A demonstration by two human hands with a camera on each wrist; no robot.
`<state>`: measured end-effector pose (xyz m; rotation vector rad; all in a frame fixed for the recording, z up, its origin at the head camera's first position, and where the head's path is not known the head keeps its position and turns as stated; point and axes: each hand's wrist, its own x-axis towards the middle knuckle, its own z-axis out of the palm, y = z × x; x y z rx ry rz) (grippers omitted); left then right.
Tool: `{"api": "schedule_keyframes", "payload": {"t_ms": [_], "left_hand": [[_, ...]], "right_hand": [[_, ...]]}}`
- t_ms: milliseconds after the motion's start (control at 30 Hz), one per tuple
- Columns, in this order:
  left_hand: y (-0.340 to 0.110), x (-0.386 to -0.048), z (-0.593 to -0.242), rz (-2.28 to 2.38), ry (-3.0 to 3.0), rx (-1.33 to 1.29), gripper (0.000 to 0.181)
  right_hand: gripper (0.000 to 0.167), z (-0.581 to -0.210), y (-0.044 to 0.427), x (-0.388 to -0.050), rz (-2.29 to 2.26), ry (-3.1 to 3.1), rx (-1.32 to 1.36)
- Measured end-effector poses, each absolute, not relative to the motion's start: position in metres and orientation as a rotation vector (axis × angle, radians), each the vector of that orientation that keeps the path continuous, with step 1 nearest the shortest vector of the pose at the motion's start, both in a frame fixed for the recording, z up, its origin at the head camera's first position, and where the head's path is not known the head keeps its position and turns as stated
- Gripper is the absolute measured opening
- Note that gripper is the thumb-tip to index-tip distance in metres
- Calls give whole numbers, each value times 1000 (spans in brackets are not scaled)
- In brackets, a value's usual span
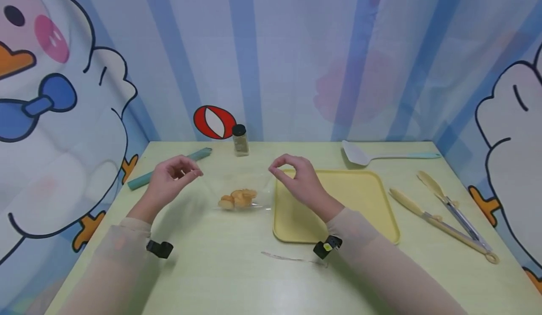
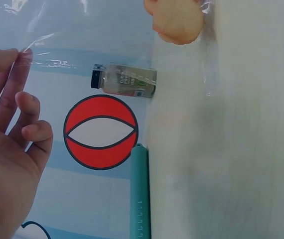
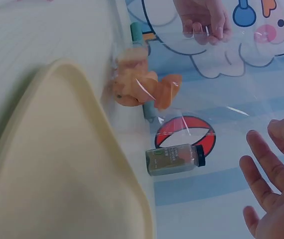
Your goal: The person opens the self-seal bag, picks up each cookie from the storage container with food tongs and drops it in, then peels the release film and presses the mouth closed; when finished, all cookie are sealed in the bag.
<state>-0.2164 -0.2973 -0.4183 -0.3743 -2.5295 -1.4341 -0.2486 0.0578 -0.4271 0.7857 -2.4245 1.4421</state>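
A clear plastic bag (image 1: 228,182) hangs between the two hands, with several round golden cookies (image 1: 238,199) at its bottom. My left hand (image 1: 172,178) pinches one upper corner of the bag between thumb and forefinger. The opposite upper corner is pinched by my right hand (image 1: 301,178), beside the left edge of the yellow tray (image 1: 351,207). In the left wrist view, the film stretches from the fingertips (image 2: 25,55) toward the cookies (image 2: 178,21). The right wrist view shows the cookies (image 3: 144,82) bunched together in the bag.
A thin twist tie (image 1: 292,258) lies in front of the tray. A spice jar (image 1: 241,142) stands at the back, near a teal rod-like thing (image 1: 141,181) on the left. A spatula (image 1: 360,155) and tongs (image 1: 444,218) lie to the right.
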Motion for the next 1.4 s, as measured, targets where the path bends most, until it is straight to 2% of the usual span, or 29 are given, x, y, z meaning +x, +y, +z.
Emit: {"api": "schedule_keyframes", "payload": {"t_ms": [200, 633, 1267, 1400], "left_hand": [[-296, -218, -425, -1435, -2523, -368, 12], [-292, -219, -422, -1461, -2567, -295, 17], [-305, -221, -427, -1656, -2562, -483, 26], [-304, -221, -426, -1676, -2517, -575, 29]], "right_hand": [[9, -435, 50, -251, 1641, -2395, 777], [7, -442, 46, -259, 1768, -2333, 734], [19, -445, 52, -265, 1974, -2278, 862], [27, -444, 53, -263, 2018, -2262, 872]]}}
